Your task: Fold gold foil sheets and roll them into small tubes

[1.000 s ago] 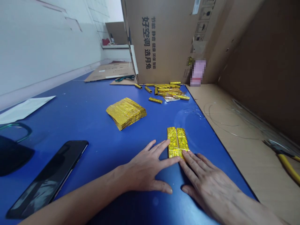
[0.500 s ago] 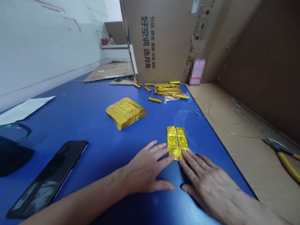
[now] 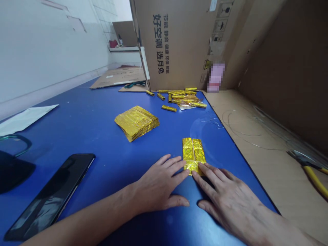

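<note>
A folded piece of gold foil paper [image 3: 194, 150] lies flat on the blue tabletop, its two side flaps meeting along a middle seam and its near end folded across. My left hand [image 3: 164, 181] rests palm down with fingers spread, the fingertips at the paper's left edge and near corner. Flat on the near right part of the paper are the fingertips of my right hand [image 3: 222, 194], its fingers stretched out. Part of the paper's near edge is hidden under these fingers. A stack of gold foil sheets [image 3: 135, 121] sits farther off to the left.
Several rolled gold foil tubes [image 3: 169, 108] lie before the upright cardboard box [image 3: 179, 44]. A black phone [image 3: 51, 198] lies at left, near a dark object with a green handle [image 3: 19, 147]. Yellow-handled pliers [image 3: 314, 174] and thin wire [image 3: 246, 135] are on cardboard at right.
The fingers of my right hand have slid slightly left along the paper's near end. My left hand stays nearly in place. The view has shifted a little.
</note>
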Demonstrator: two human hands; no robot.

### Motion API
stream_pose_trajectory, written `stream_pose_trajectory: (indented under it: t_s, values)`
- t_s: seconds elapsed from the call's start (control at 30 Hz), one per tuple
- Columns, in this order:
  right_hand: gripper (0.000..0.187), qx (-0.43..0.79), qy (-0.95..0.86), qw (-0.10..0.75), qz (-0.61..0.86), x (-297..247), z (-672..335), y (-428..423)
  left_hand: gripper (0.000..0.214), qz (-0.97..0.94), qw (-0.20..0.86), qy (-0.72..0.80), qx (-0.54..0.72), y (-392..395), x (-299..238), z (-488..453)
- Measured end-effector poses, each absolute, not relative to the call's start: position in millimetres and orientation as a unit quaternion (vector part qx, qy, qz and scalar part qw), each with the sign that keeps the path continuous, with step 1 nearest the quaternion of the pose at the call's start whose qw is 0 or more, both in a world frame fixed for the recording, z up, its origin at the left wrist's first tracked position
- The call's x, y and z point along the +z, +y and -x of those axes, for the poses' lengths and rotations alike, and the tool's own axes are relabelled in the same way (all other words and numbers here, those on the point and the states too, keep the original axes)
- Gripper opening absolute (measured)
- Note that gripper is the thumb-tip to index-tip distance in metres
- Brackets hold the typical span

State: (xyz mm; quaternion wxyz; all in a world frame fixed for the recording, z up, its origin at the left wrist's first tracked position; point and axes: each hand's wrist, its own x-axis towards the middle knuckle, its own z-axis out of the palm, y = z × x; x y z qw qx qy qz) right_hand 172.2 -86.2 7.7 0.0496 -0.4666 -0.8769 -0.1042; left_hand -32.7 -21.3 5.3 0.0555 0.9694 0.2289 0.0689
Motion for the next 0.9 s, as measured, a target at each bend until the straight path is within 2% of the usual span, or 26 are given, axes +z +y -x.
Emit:
stream_pose_trajectory:
  t_s: [0.43, 0.67, 0.9]
  values:
    - [0.044, -0.095, -0.876, 0.053, 0.470, 13, -173, -86, 0.056, -0.968, 0.038, 0.239, 0.063, -19, 9, 31]
    - [0.065, -0.099, -0.920, 0.059, 0.376, 26, -163, -98, 0.045, -0.956, -0.001, 0.283, 0.071, -6, 10, 38]
    - [0.067, -0.114, -0.943, 0.058, 0.306, 17, -160, -96, 0.049, -0.951, -0.037, 0.295, 0.080, -11, 4, 31]
